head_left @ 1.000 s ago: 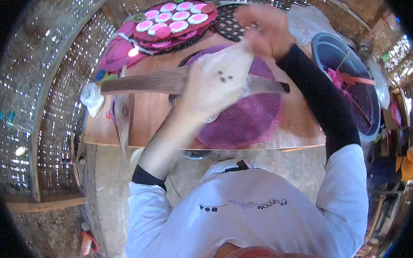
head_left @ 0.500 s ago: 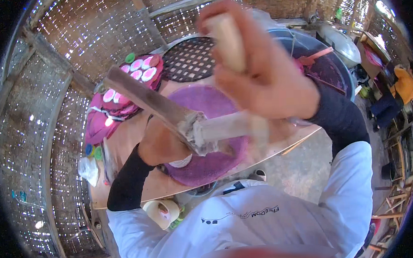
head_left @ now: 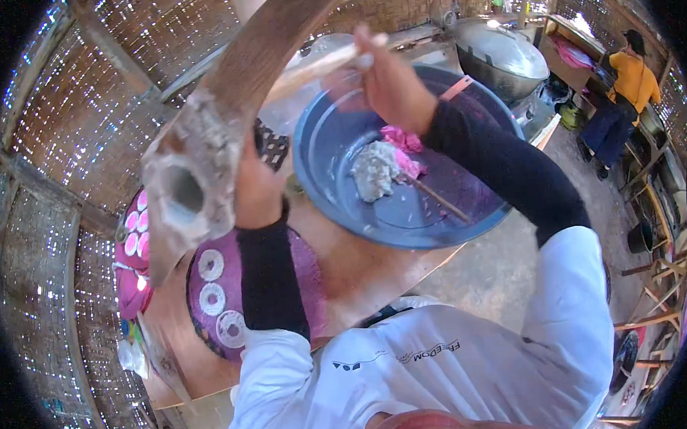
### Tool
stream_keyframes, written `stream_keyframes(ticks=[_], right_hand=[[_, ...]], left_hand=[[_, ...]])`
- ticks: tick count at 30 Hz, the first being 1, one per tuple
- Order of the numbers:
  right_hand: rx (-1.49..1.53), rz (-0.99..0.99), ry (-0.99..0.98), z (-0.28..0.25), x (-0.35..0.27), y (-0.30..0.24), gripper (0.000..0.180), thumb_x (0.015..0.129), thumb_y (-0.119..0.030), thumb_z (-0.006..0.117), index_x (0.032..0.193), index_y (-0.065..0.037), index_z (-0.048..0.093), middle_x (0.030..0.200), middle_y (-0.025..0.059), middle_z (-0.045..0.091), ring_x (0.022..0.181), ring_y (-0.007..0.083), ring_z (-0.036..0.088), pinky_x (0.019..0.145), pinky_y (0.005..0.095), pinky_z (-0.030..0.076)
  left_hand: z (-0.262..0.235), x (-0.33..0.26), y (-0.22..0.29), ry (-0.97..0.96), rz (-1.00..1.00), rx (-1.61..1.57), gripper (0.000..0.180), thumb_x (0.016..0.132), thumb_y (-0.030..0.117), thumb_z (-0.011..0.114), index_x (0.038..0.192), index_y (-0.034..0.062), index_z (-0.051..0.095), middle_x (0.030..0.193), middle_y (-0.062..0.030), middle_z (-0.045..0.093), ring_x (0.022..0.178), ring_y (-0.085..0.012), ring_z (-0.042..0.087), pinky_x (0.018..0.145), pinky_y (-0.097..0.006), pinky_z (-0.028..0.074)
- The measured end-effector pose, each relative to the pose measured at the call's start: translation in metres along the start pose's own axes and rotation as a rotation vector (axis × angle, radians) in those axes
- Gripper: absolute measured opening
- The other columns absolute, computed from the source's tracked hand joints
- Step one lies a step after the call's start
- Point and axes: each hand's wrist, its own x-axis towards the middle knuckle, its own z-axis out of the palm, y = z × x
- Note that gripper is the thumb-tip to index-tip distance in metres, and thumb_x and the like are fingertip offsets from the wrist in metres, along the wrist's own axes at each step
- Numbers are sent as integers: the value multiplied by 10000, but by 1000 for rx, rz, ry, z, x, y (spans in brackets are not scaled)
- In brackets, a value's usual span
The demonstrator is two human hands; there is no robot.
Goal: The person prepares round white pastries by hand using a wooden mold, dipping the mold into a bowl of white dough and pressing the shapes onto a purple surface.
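Note:
My left hand (head_left: pixel 258 191) is closed round a wooden dough press (head_left: pixel 264 53), raised close to the camera. Its hollow end shows a round hole smeared with pale dough. My right hand (head_left: pixel 395 86), blurred, grips the end of a pale wooden plunger (head_left: pixel 318 68) beside the press. Below the left forearm lies a round purple mat (head_left: pixel 308 273) with white dough rings (head_left: pixel 212 299) along its left side. Under my right arm stands a big blue basin (head_left: pixel 335 207) holding white dough (head_left: pixel 374 171), pink dough (head_left: pixel 403 139) and a wooden stick (head_left: pixel 439 199).
Pink and white rings (head_left: pixel 132 243) lie on a stack at the table's left. A large metal pot (head_left: pixel 501 54) stands beyond the basin. A person in a yellow top (head_left: pixel 632 75) stands at the far right. Woven walls (head_left: pixel 41 304) enclose the left side.
The press has risen toward the camera, and its hollow end now faces me. My view has swung right, bringing the basin's contents into sight. My right hand has moved beyond the press with the plunger.

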Motion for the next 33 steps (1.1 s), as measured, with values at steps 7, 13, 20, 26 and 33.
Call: stream_keyframes(ticks=[7,13,20,26,33], right_hand=[[-1264,439,-772,-84,-104,44,462,698,-265,670,1036,-7,487,769,222,574,771,365,579,665,415,451],[-1866,264,-767,-113,-48,-4,275,772,-198,521,1017,-74,519,706,165,583,712,332,601,620,452,457],[-1864,100,-555,-124,-8,29,190,746,-174,486,840,-86,626,766,178,619,732,339,620,635,457,496],[-1787,174,-676,-158,-3,79,227,732,-201,493,814,-33,623,764,230,606,731,367,611,642,459,493],[-1489,108,-800,-151,2,80,239,765,-225,464,845,-46,601,792,191,609,742,359,592,678,469,460]], left_hand=[[-19,-60,-88,374,-317,136,437,786,124,589,1169,4,419,1047,-101,529,905,-185,556,764,-281,451],[-44,-91,-130,496,-458,123,423,776,127,603,1145,1,436,1031,-99,539,886,-176,559,743,-277,453],[-60,-111,-141,550,-528,110,408,765,130,618,1116,-2,457,1011,-96,550,863,-166,562,719,-272,456],[-70,-123,-144,571,-567,103,395,755,133,631,1091,-6,475,994,-93,559,844,-158,565,698,-268,459],[-75,-129,-150,584,-589,93,381,744,136,647,1062,-9,496,975,-91,571,822,-148,568,674,-262,462]])
